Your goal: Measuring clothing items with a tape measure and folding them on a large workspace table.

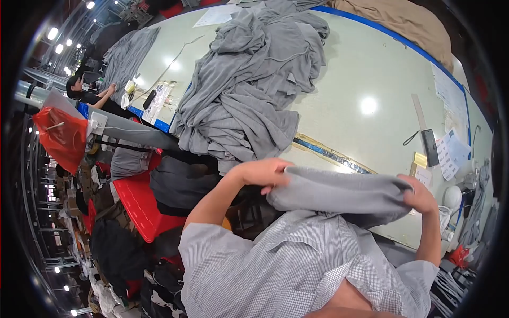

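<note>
A grey knit garment (338, 194) is stretched sideways before my chest, its upper edge forming an open band. My left hand (274, 175) grips one end of that edge. At the opposite end my right hand (419, 194) holds the band, with the fingers partly inside it. The lower part of the garment hangs down by my shirt and is partly hidden. Just beyond my left hand, a large heap of grey garments (254, 87) lies crumpled on the pale work table (350, 107).
To the right lie a dark phone (430, 147) with a strap, a ruler (417, 110) and printed sheets (452, 153). A red plastic bin (139, 206) stands left, with dark cloth (183, 185) beside it. Another person (93, 93) works at far left. Brown fabric (401, 28) lies beyond the table's blue edge.
</note>
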A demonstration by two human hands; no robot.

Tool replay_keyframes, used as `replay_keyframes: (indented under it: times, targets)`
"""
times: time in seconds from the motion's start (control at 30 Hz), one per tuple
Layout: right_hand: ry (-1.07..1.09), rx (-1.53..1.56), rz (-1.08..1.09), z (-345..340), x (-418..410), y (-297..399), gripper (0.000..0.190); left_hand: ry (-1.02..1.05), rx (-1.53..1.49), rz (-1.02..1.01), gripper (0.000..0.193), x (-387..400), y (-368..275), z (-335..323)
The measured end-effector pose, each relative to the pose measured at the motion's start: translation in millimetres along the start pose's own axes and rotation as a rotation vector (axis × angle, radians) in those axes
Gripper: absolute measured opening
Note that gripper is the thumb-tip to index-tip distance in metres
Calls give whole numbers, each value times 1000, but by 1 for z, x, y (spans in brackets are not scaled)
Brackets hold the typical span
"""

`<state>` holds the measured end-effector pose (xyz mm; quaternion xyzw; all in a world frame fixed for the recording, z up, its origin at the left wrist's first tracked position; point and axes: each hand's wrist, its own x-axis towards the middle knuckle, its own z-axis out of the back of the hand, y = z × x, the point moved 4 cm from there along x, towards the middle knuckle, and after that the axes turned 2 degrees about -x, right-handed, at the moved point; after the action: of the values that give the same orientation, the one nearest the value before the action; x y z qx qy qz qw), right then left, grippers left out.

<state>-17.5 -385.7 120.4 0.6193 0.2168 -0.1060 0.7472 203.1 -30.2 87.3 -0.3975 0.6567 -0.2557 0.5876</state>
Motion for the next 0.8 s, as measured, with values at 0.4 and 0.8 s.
replay_keyframes:
  times: [0.4,0.8]
  targets:
    - [-442,-95,209,-22,-141,-3,30,-558,493,-292,20,-72,-65,-112]
    - [-1313,-589,391,113,-6,-49,47,-1156,1082,-814,49,147,-204,32]
